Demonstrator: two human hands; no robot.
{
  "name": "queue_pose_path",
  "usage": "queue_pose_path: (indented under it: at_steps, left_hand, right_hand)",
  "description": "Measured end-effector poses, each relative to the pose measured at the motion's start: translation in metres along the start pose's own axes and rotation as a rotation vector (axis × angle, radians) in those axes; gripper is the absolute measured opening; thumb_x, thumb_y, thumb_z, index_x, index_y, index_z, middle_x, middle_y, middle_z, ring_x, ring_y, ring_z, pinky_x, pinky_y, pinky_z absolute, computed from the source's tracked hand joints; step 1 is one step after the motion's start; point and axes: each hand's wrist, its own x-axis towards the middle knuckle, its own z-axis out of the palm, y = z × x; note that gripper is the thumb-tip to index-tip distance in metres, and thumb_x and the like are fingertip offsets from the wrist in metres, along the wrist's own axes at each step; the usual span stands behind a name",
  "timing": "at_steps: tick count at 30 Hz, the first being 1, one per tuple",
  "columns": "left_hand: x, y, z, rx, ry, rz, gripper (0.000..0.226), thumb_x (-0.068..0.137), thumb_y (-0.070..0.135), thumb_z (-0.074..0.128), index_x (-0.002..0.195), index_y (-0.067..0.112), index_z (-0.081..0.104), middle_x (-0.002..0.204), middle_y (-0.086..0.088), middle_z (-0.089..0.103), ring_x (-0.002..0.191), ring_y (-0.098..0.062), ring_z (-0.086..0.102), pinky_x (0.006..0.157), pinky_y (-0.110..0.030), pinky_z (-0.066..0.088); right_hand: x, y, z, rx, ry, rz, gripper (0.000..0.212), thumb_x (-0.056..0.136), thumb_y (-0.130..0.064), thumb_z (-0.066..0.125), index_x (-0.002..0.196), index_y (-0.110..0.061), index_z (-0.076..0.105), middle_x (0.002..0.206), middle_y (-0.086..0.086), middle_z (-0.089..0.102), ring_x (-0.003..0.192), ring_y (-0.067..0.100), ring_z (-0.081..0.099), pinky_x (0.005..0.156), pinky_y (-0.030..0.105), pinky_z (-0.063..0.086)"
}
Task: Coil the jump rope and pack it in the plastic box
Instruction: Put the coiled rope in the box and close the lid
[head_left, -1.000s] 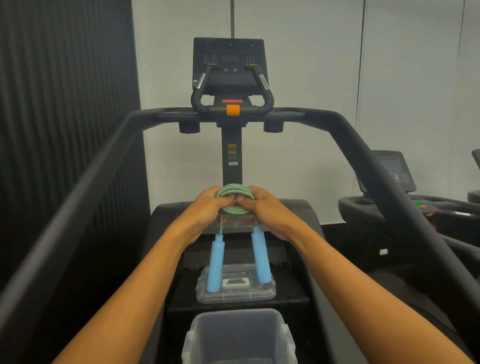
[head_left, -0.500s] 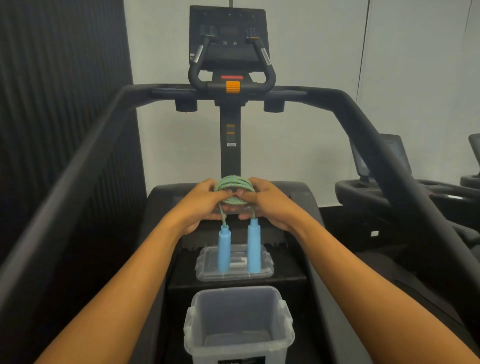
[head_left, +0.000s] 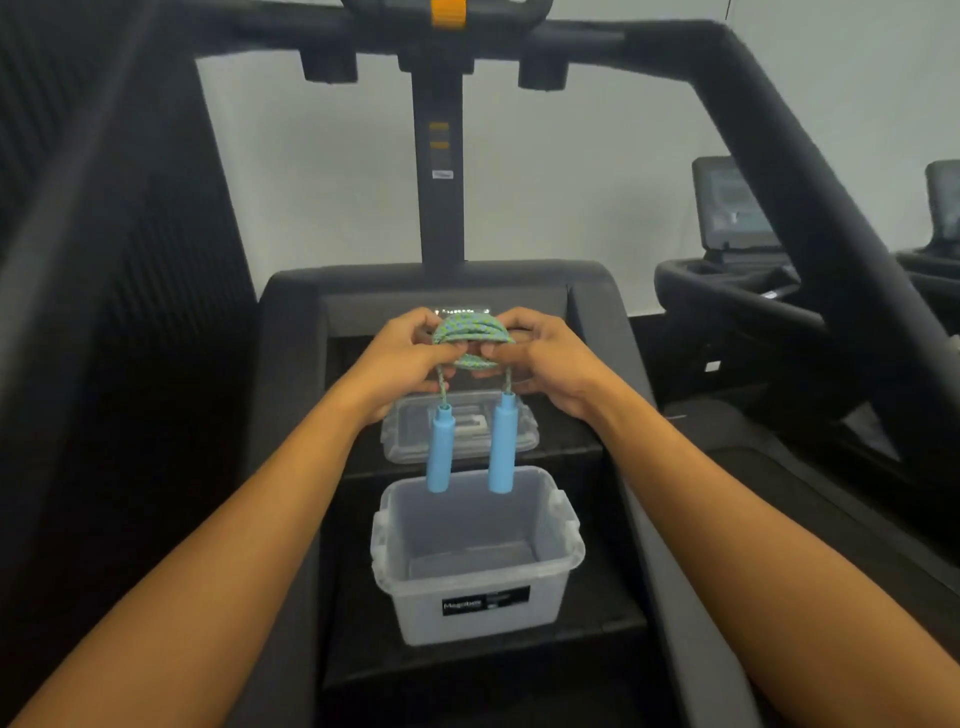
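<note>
A green-and-blue braided jump rope (head_left: 470, 332) is wound into a tight coil, pinched from both sides. My left hand (head_left: 402, 364) grips its left side and my right hand (head_left: 545, 364) its right side. Two light blue handles hang straight down from the coil, the left handle (head_left: 440, 449) and the right handle (head_left: 502, 444), their lower ends just above the far rim of the box. The translucent plastic box (head_left: 563, 530) stands open on a black step below my hands, with nothing visible inside it.
The clear lid (head_left: 522, 439) lies flat on the step behind the box. Black side rails of the exercise machine (head_left: 810, 171) rise on both sides, with its centre post (head_left: 441, 182) ahead. Another machine (head_left: 737, 270) stands to the right.
The view has tilted down, so the open box now shows fully. The coiled rope and both hands have come nearer, and the handles now hang over the box's far rim instead of over the lid.
</note>
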Motion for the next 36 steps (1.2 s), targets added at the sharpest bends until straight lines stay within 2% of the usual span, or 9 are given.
queue_pose_path:
  at_steps: [3, 5, 9, 12, 16, 22, 27, 30, 36]
  left_hand:
    - [0.008, -0.026, 0.007, 0.041, 0.012, -0.014, 0.016, 0.092, 0.017, 0.071, 0.105, 0.012, 0.063, 0.093, -0.007, 0.064, 0.087, -0.019, 0.069, 0.079, -0.041, 0.061]
    - [0.014, -0.044, 0.012, 0.069, 0.011, -0.032, 0.020, 0.092, 0.018, 0.071, 0.109, 0.011, 0.064, 0.091, -0.006, 0.064, 0.088, -0.017, 0.068, 0.084, -0.045, 0.060]
    - [0.028, -0.086, 0.026, 0.071, 0.013, -0.079, 0.017, 0.090, 0.018, 0.074, 0.104, 0.013, 0.065, 0.086, -0.002, 0.064, 0.085, -0.018, 0.068, 0.086, -0.053, 0.060]
    - [0.037, -0.128, 0.043, 0.073, 0.021, -0.149, 0.020, 0.088, 0.015, 0.075, 0.103, 0.009, 0.064, 0.084, -0.003, 0.061, 0.082, -0.021, 0.064, 0.083, -0.054, 0.058]
    - [0.047, -0.195, 0.061, 0.070, -0.015, -0.255, 0.019, 0.087, 0.013, 0.076, 0.099, 0.007, 0.063, 0.082, -0.003, 0.061, 0.077, -0.018, 0.060, 0.072, -0.045, 0.054]
    - [0.061, -0.274, 0.085, -0.065, -0.202, -0.588, 0.016, 0.088, 0.006, 0.073, 0.095, 0.015, 0.061, 0.087, -0.004, 0.065, 0.072, -0.014, 0.063, 0.065, -0.030, 0.058]
    - [0.071, -0.324, 0.095, -0.085, -0.376, -0.846, 0.024, 0.089, 0.012, 0.074, 0.110, 0.010, 0.063, 0.096, -0.009, 0.069, 0.084, -0.021, 0.067, 0.074, -0.035, 0.062]
    - [0.073, -0.356, 0.112, 0.000, -0.414, -0.931, 0.021, 0.089, 0.014, 0.074, 0.106, 0.012, 0.062, 0.092, -0.013, 0.067, 0.080, -0.020, 0.065, 0.082, -0.041, 0.060]
    - [0.083, -0.411, 0.134, 0.067, -0.325, -0.969, 0.015, 0.089, 0.012, 0.073, 0.093, 0.015, 0.059, 0.077, -0.010, 0.059, 0.058, -0.014, 0.053, 0.061, -0.026, 0.051]
  right_hand:
    - [0.005, 0.025, 0.002, -0.011, 0.020, 0.030, 0.015, 0.092, -0.006, 0.070, 0.095, -0.020, 0.064, 0.088, -0.001, 0.076, 0.078, 0.013, 0.075, 0.061, 0.028, 0.052]
    - [0.012, 0.045, 0.000, -0.007, 0.022, 0.051, 0.016, 0.093, -0.004, 0.069, 0.093, -0.020, 0.066, 0.093, 0.001, 0.076, 0.087, 0.019, 0.075, 0.061, 0.026, 0.055]
    - [0.032, 0.095, -0.006, -0.006, 0.007, 0.114, 0.015, 0.092, -0.005, 0.070, 0.093, -0.020, 0.067, 0.105, 0.008, 0.077, 0.101, 0.030, 0.075, 0.086, 0.046, 0.061]
    - [0.042, 0.141, -0.010, -0.032, -0.027, 0.214, 0.015, 0.094, -0.007, 0.069, 0.095, -0.021, 0.063, 0.109, 0.007, 0.077, 0.099, 0.027, 0.076, 0.078, 0.041, 0.059]
    - [0.055, 0.205, -0.011, -0.047, -0.095, 0.348, 0.016, 0.095, -0.009, 0.068, 0.098, -0.023, 0.060, 0.107, 0.005, 0.076, 0.094, 0.029, 0.076, 0.080, 0.047, 0.055]
    - [0.066, 0.286, -0.021, 0.035, -0.234, 0.580, 0.019, 0.097, -0.012, 0.067, 0.113, -0.009, 0.058, 0.118, 0.015, 0.072, 0.100, 0.038, 0.075, 0.071, 0.048, 0.063]
    - [0.079, 0.334, -0.027, 0.057, -0.374, 0.899, 0.018, 0.096, -0.009, 0.067, 0.112, -0.011, 0.059, 0.103, 0.018, 0.074, 0.106, 0.043, 0.072, 0.086, 0.061, 0.058]
    - [0.084, 0.368, -0.022, 0.002, -0.407, 1.065, 0.017, 0.097, -0.003, 0.063, 0.111, -0.011, 0.056, 0.105, 0.015, 0.069, 0.100, 0.038, 0.073, 0.085, 0.058, 0.059]
    - [0.107, 0.423, -0.006, -0.166, -0.389, 1.256, 0.009, 0.101, -0.007, 0.056, 0.095, -0.015, 0.057, 0.089, 0.008, 0.065, 0.077, 0.019, 0.066, 0.068, 0.036, 0.053]
